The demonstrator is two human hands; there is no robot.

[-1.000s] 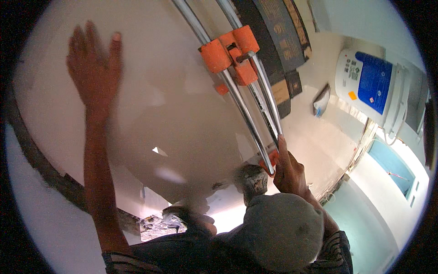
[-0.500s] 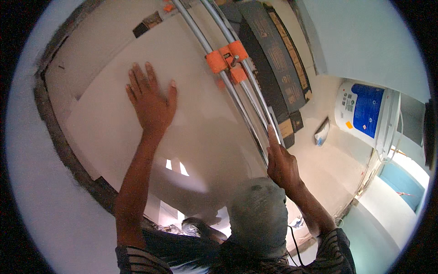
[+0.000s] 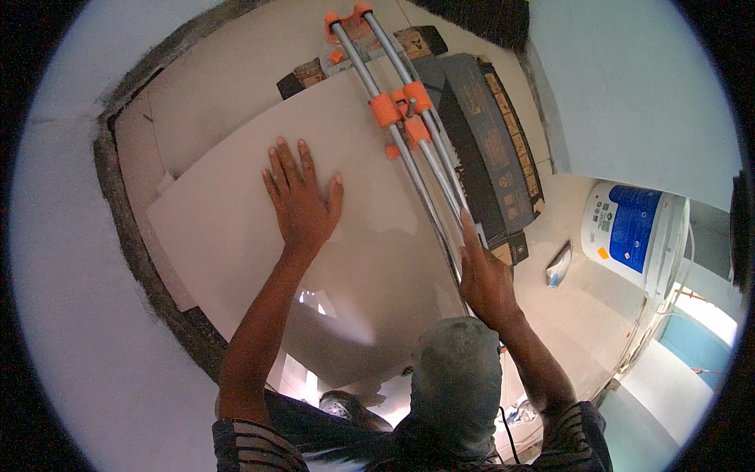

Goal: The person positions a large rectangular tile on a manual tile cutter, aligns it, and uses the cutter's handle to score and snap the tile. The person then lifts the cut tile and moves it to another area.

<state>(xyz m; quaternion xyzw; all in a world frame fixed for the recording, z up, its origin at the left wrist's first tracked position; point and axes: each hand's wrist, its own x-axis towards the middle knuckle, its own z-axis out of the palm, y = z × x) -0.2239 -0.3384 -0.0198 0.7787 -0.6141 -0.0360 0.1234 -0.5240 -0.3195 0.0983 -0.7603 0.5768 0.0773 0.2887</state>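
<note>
A large glossy beige tile (image 3: 228,212) lies under a manual tile cutter with twin metal rails (image 3: 422,185) and an orange carriage (image 3: 401,112). My left hand (image 3: 303,208) rests flat on the tile, left of the rails, fingers spread. With my right hand (image 3: 489,287) I grip the tile cutter's handle, a long bar running back from the carriage between the rails. The index finger points along the bar; the handle's near end is hidden by the hand. An orange end bracket (image 3: 346,27) holds the rails at the far end.
Flattened dark cardboard (image 3: 480,134) lies along the right side of the cutter. A white bucket with a blue label (image 3: 629,228) and a small packet (image 3: 558,263) are at the right. Walls close in on the left and far right. A grey rounded shape (image 3: 456,385) is at bottom centre.
The carriage has slid farther away along the rails, and my right hand has moved forward with the handle. My left hand stays on the tile. The whole view has shifted.
</note>
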